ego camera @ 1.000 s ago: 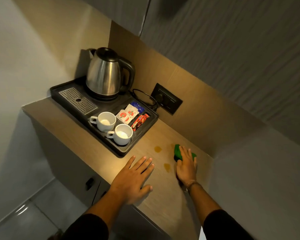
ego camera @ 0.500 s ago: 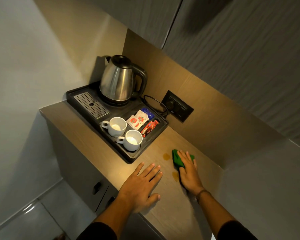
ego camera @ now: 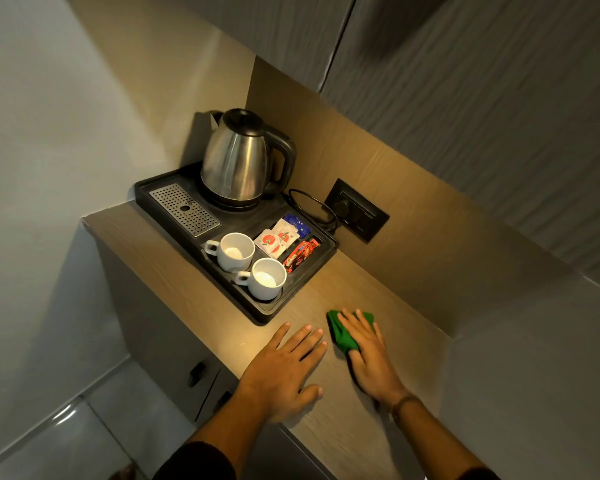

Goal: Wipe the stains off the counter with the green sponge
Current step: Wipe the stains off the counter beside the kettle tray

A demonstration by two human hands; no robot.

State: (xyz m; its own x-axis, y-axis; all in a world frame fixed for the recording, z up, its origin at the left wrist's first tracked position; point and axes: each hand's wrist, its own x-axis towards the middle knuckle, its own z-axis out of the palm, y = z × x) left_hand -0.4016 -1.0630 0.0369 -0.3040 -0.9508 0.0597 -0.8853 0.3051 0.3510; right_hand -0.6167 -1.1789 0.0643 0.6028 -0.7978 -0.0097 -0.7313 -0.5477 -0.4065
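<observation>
Green sponge (ego camera: 342,332) sits flat on the wooden counter (ego camera: 388,303) under your right hand (ego camera: 369,358), whose fingers are spread over it, pressing rather than gripping. Your left hand (ego camera: 284,372) lies open and flat on the counter just beside it, holding nothing. The stains seem covered by hand and sponge. Black tray (ego camera: 267,315) with two white cups (ego camera: 250,265) stands near, to the left.

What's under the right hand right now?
The green sponge, pressed flat on the counter under the right hand. Whatever counter lies beneath them, stains included, is covered.
</observation>
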